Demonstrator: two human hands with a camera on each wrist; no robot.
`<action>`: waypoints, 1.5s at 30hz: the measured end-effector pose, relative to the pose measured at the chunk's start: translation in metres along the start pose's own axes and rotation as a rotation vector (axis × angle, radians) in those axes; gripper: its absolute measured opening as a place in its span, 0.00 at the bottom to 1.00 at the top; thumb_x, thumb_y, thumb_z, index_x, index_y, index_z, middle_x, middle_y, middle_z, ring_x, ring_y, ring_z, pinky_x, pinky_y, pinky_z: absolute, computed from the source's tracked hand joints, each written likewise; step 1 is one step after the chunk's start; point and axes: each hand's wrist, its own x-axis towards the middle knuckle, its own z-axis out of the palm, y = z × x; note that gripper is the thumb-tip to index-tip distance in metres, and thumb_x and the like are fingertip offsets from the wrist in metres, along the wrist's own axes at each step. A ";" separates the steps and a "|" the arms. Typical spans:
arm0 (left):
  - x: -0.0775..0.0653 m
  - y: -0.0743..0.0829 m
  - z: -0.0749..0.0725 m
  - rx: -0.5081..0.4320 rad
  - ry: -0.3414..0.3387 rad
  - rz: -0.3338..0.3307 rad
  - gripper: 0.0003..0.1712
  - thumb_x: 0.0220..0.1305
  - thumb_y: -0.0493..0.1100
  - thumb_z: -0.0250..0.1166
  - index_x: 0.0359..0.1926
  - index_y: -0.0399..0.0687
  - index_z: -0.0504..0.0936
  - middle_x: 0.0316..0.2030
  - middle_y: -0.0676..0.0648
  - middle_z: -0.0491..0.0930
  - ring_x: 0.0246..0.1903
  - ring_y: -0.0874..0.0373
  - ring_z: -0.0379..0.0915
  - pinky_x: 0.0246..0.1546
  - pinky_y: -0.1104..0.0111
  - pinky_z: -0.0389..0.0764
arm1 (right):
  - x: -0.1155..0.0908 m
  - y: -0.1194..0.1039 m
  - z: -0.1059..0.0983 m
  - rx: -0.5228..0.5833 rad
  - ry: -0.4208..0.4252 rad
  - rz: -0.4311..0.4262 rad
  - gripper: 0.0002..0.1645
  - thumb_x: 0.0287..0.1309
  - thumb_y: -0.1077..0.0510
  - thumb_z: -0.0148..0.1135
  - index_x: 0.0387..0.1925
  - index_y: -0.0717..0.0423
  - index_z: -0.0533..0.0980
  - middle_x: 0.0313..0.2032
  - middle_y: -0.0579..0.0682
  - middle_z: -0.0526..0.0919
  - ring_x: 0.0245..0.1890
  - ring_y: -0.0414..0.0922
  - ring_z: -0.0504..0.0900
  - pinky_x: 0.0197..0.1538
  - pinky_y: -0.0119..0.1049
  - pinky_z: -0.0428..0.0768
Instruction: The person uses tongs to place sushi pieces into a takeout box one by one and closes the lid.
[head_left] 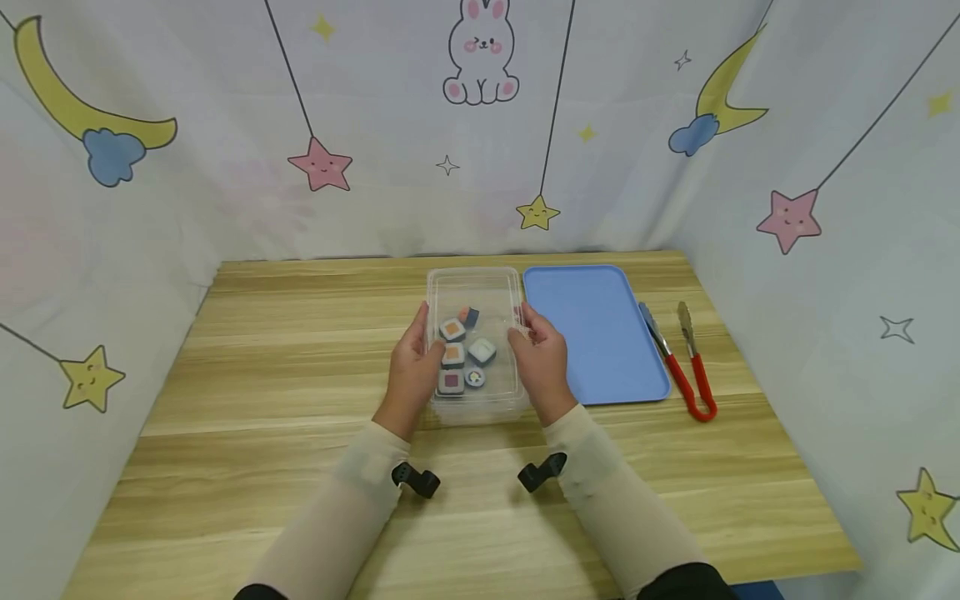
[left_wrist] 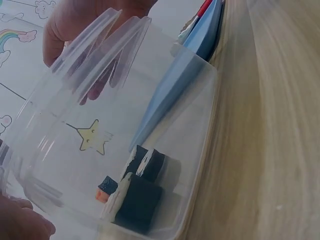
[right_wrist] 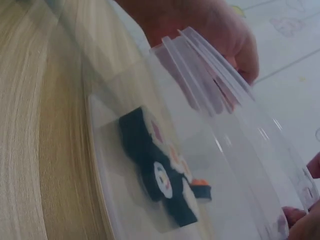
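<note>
A clear plastic box (head_left: 480,410) stands on the table in the head view, with a clear lid (head_left: 476,287) over its top. Several sushi pieces (head_left: 452,356) lie inside it, dark-wrapped with white and orange faces; one roll (right_wrist: 162,180) is round with a patterned end. My left hand (head_left: 408,375) grips the lid's left edge, thumb on top. On the opposite edge my right hand (head_left: 543,367) pinches the lid in the same way. The wrist views show two rims close together at the box's top; whether the lid is fully seated I cannot tell.
To the right of the box lies a blue tray (head_left: 600,333), close to my right hand. Beyond it are metal tongs with red handles (head_left: 705,383), spread apart. A white patterned curtain (head_left: 390,125) surrounds the wooden table (head_left: 285,358) at the back and sides.
</note>
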 end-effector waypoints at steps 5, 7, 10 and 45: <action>0.001 -0.002 0.001 -0.023 -0.013 -0.059 0.42 0.76 0.35 0.56 0.83 0.58 0.51 0.80 0.52 0.54 0.76 0.51 0.59 0.70 0.59 0.69 | 0.002 0.002 -0.003 -0.093 -0.029 0.075 0.35 0.69 0.59 0.62 0.75 0.58 0.67 0.75 0.52 0.68 0.77 0.48 0.61 0.75 0.48 0.65; 0.001 -0.003 0.001 0.014 -0.008 -0.074 0.42 0.75 0.37 0.57 0.83 0.57 0.51 0.81 0.54 0.52 0.77 0.54 0.56 0.71 0.59 0.66 | 0.004 0.004 -0.004 -0.108 -0.042 0.114 0.37 0.68 0.58 0.63 0.76 0.56 0.67 0.75 0.52 0.67 0.77 0.48 0.61 0.73 0.47 0.68; 0.001 -0.003 0.001 0.081 -0.006 -0.091 0.42 0.74 0.39 0.59 0.83 0.56 0.52 0.82 0.56 0.48 0.79 0.59 0.47 0.76 0.60 0.57 | 0.005 0.008 -0.004 -0.134 -0.050 0.138 0.38 0.67 0.58 0.63 0.76 0.56 0.66 0.75 0.53 0.67 0.76 0.49 0.63 0.72 0.47 0.70; -0.002 -0.009 0.000 0.439 -0.065 -0.052 0.44 0.77 0.43 0.57 0.84 0.47 0.44 0.83 0.49 0.42 0.75 0.48 0.59 0.76 0.57 0.58 | 0.001 0.024 -0.012 -0.278 -0.139 0.130 0.35 0.75 0.57 0.57 0.79 0.50 0.62 0.72 0.58 0.71 0.63 0.56 0.78 0.58 0.52 0.82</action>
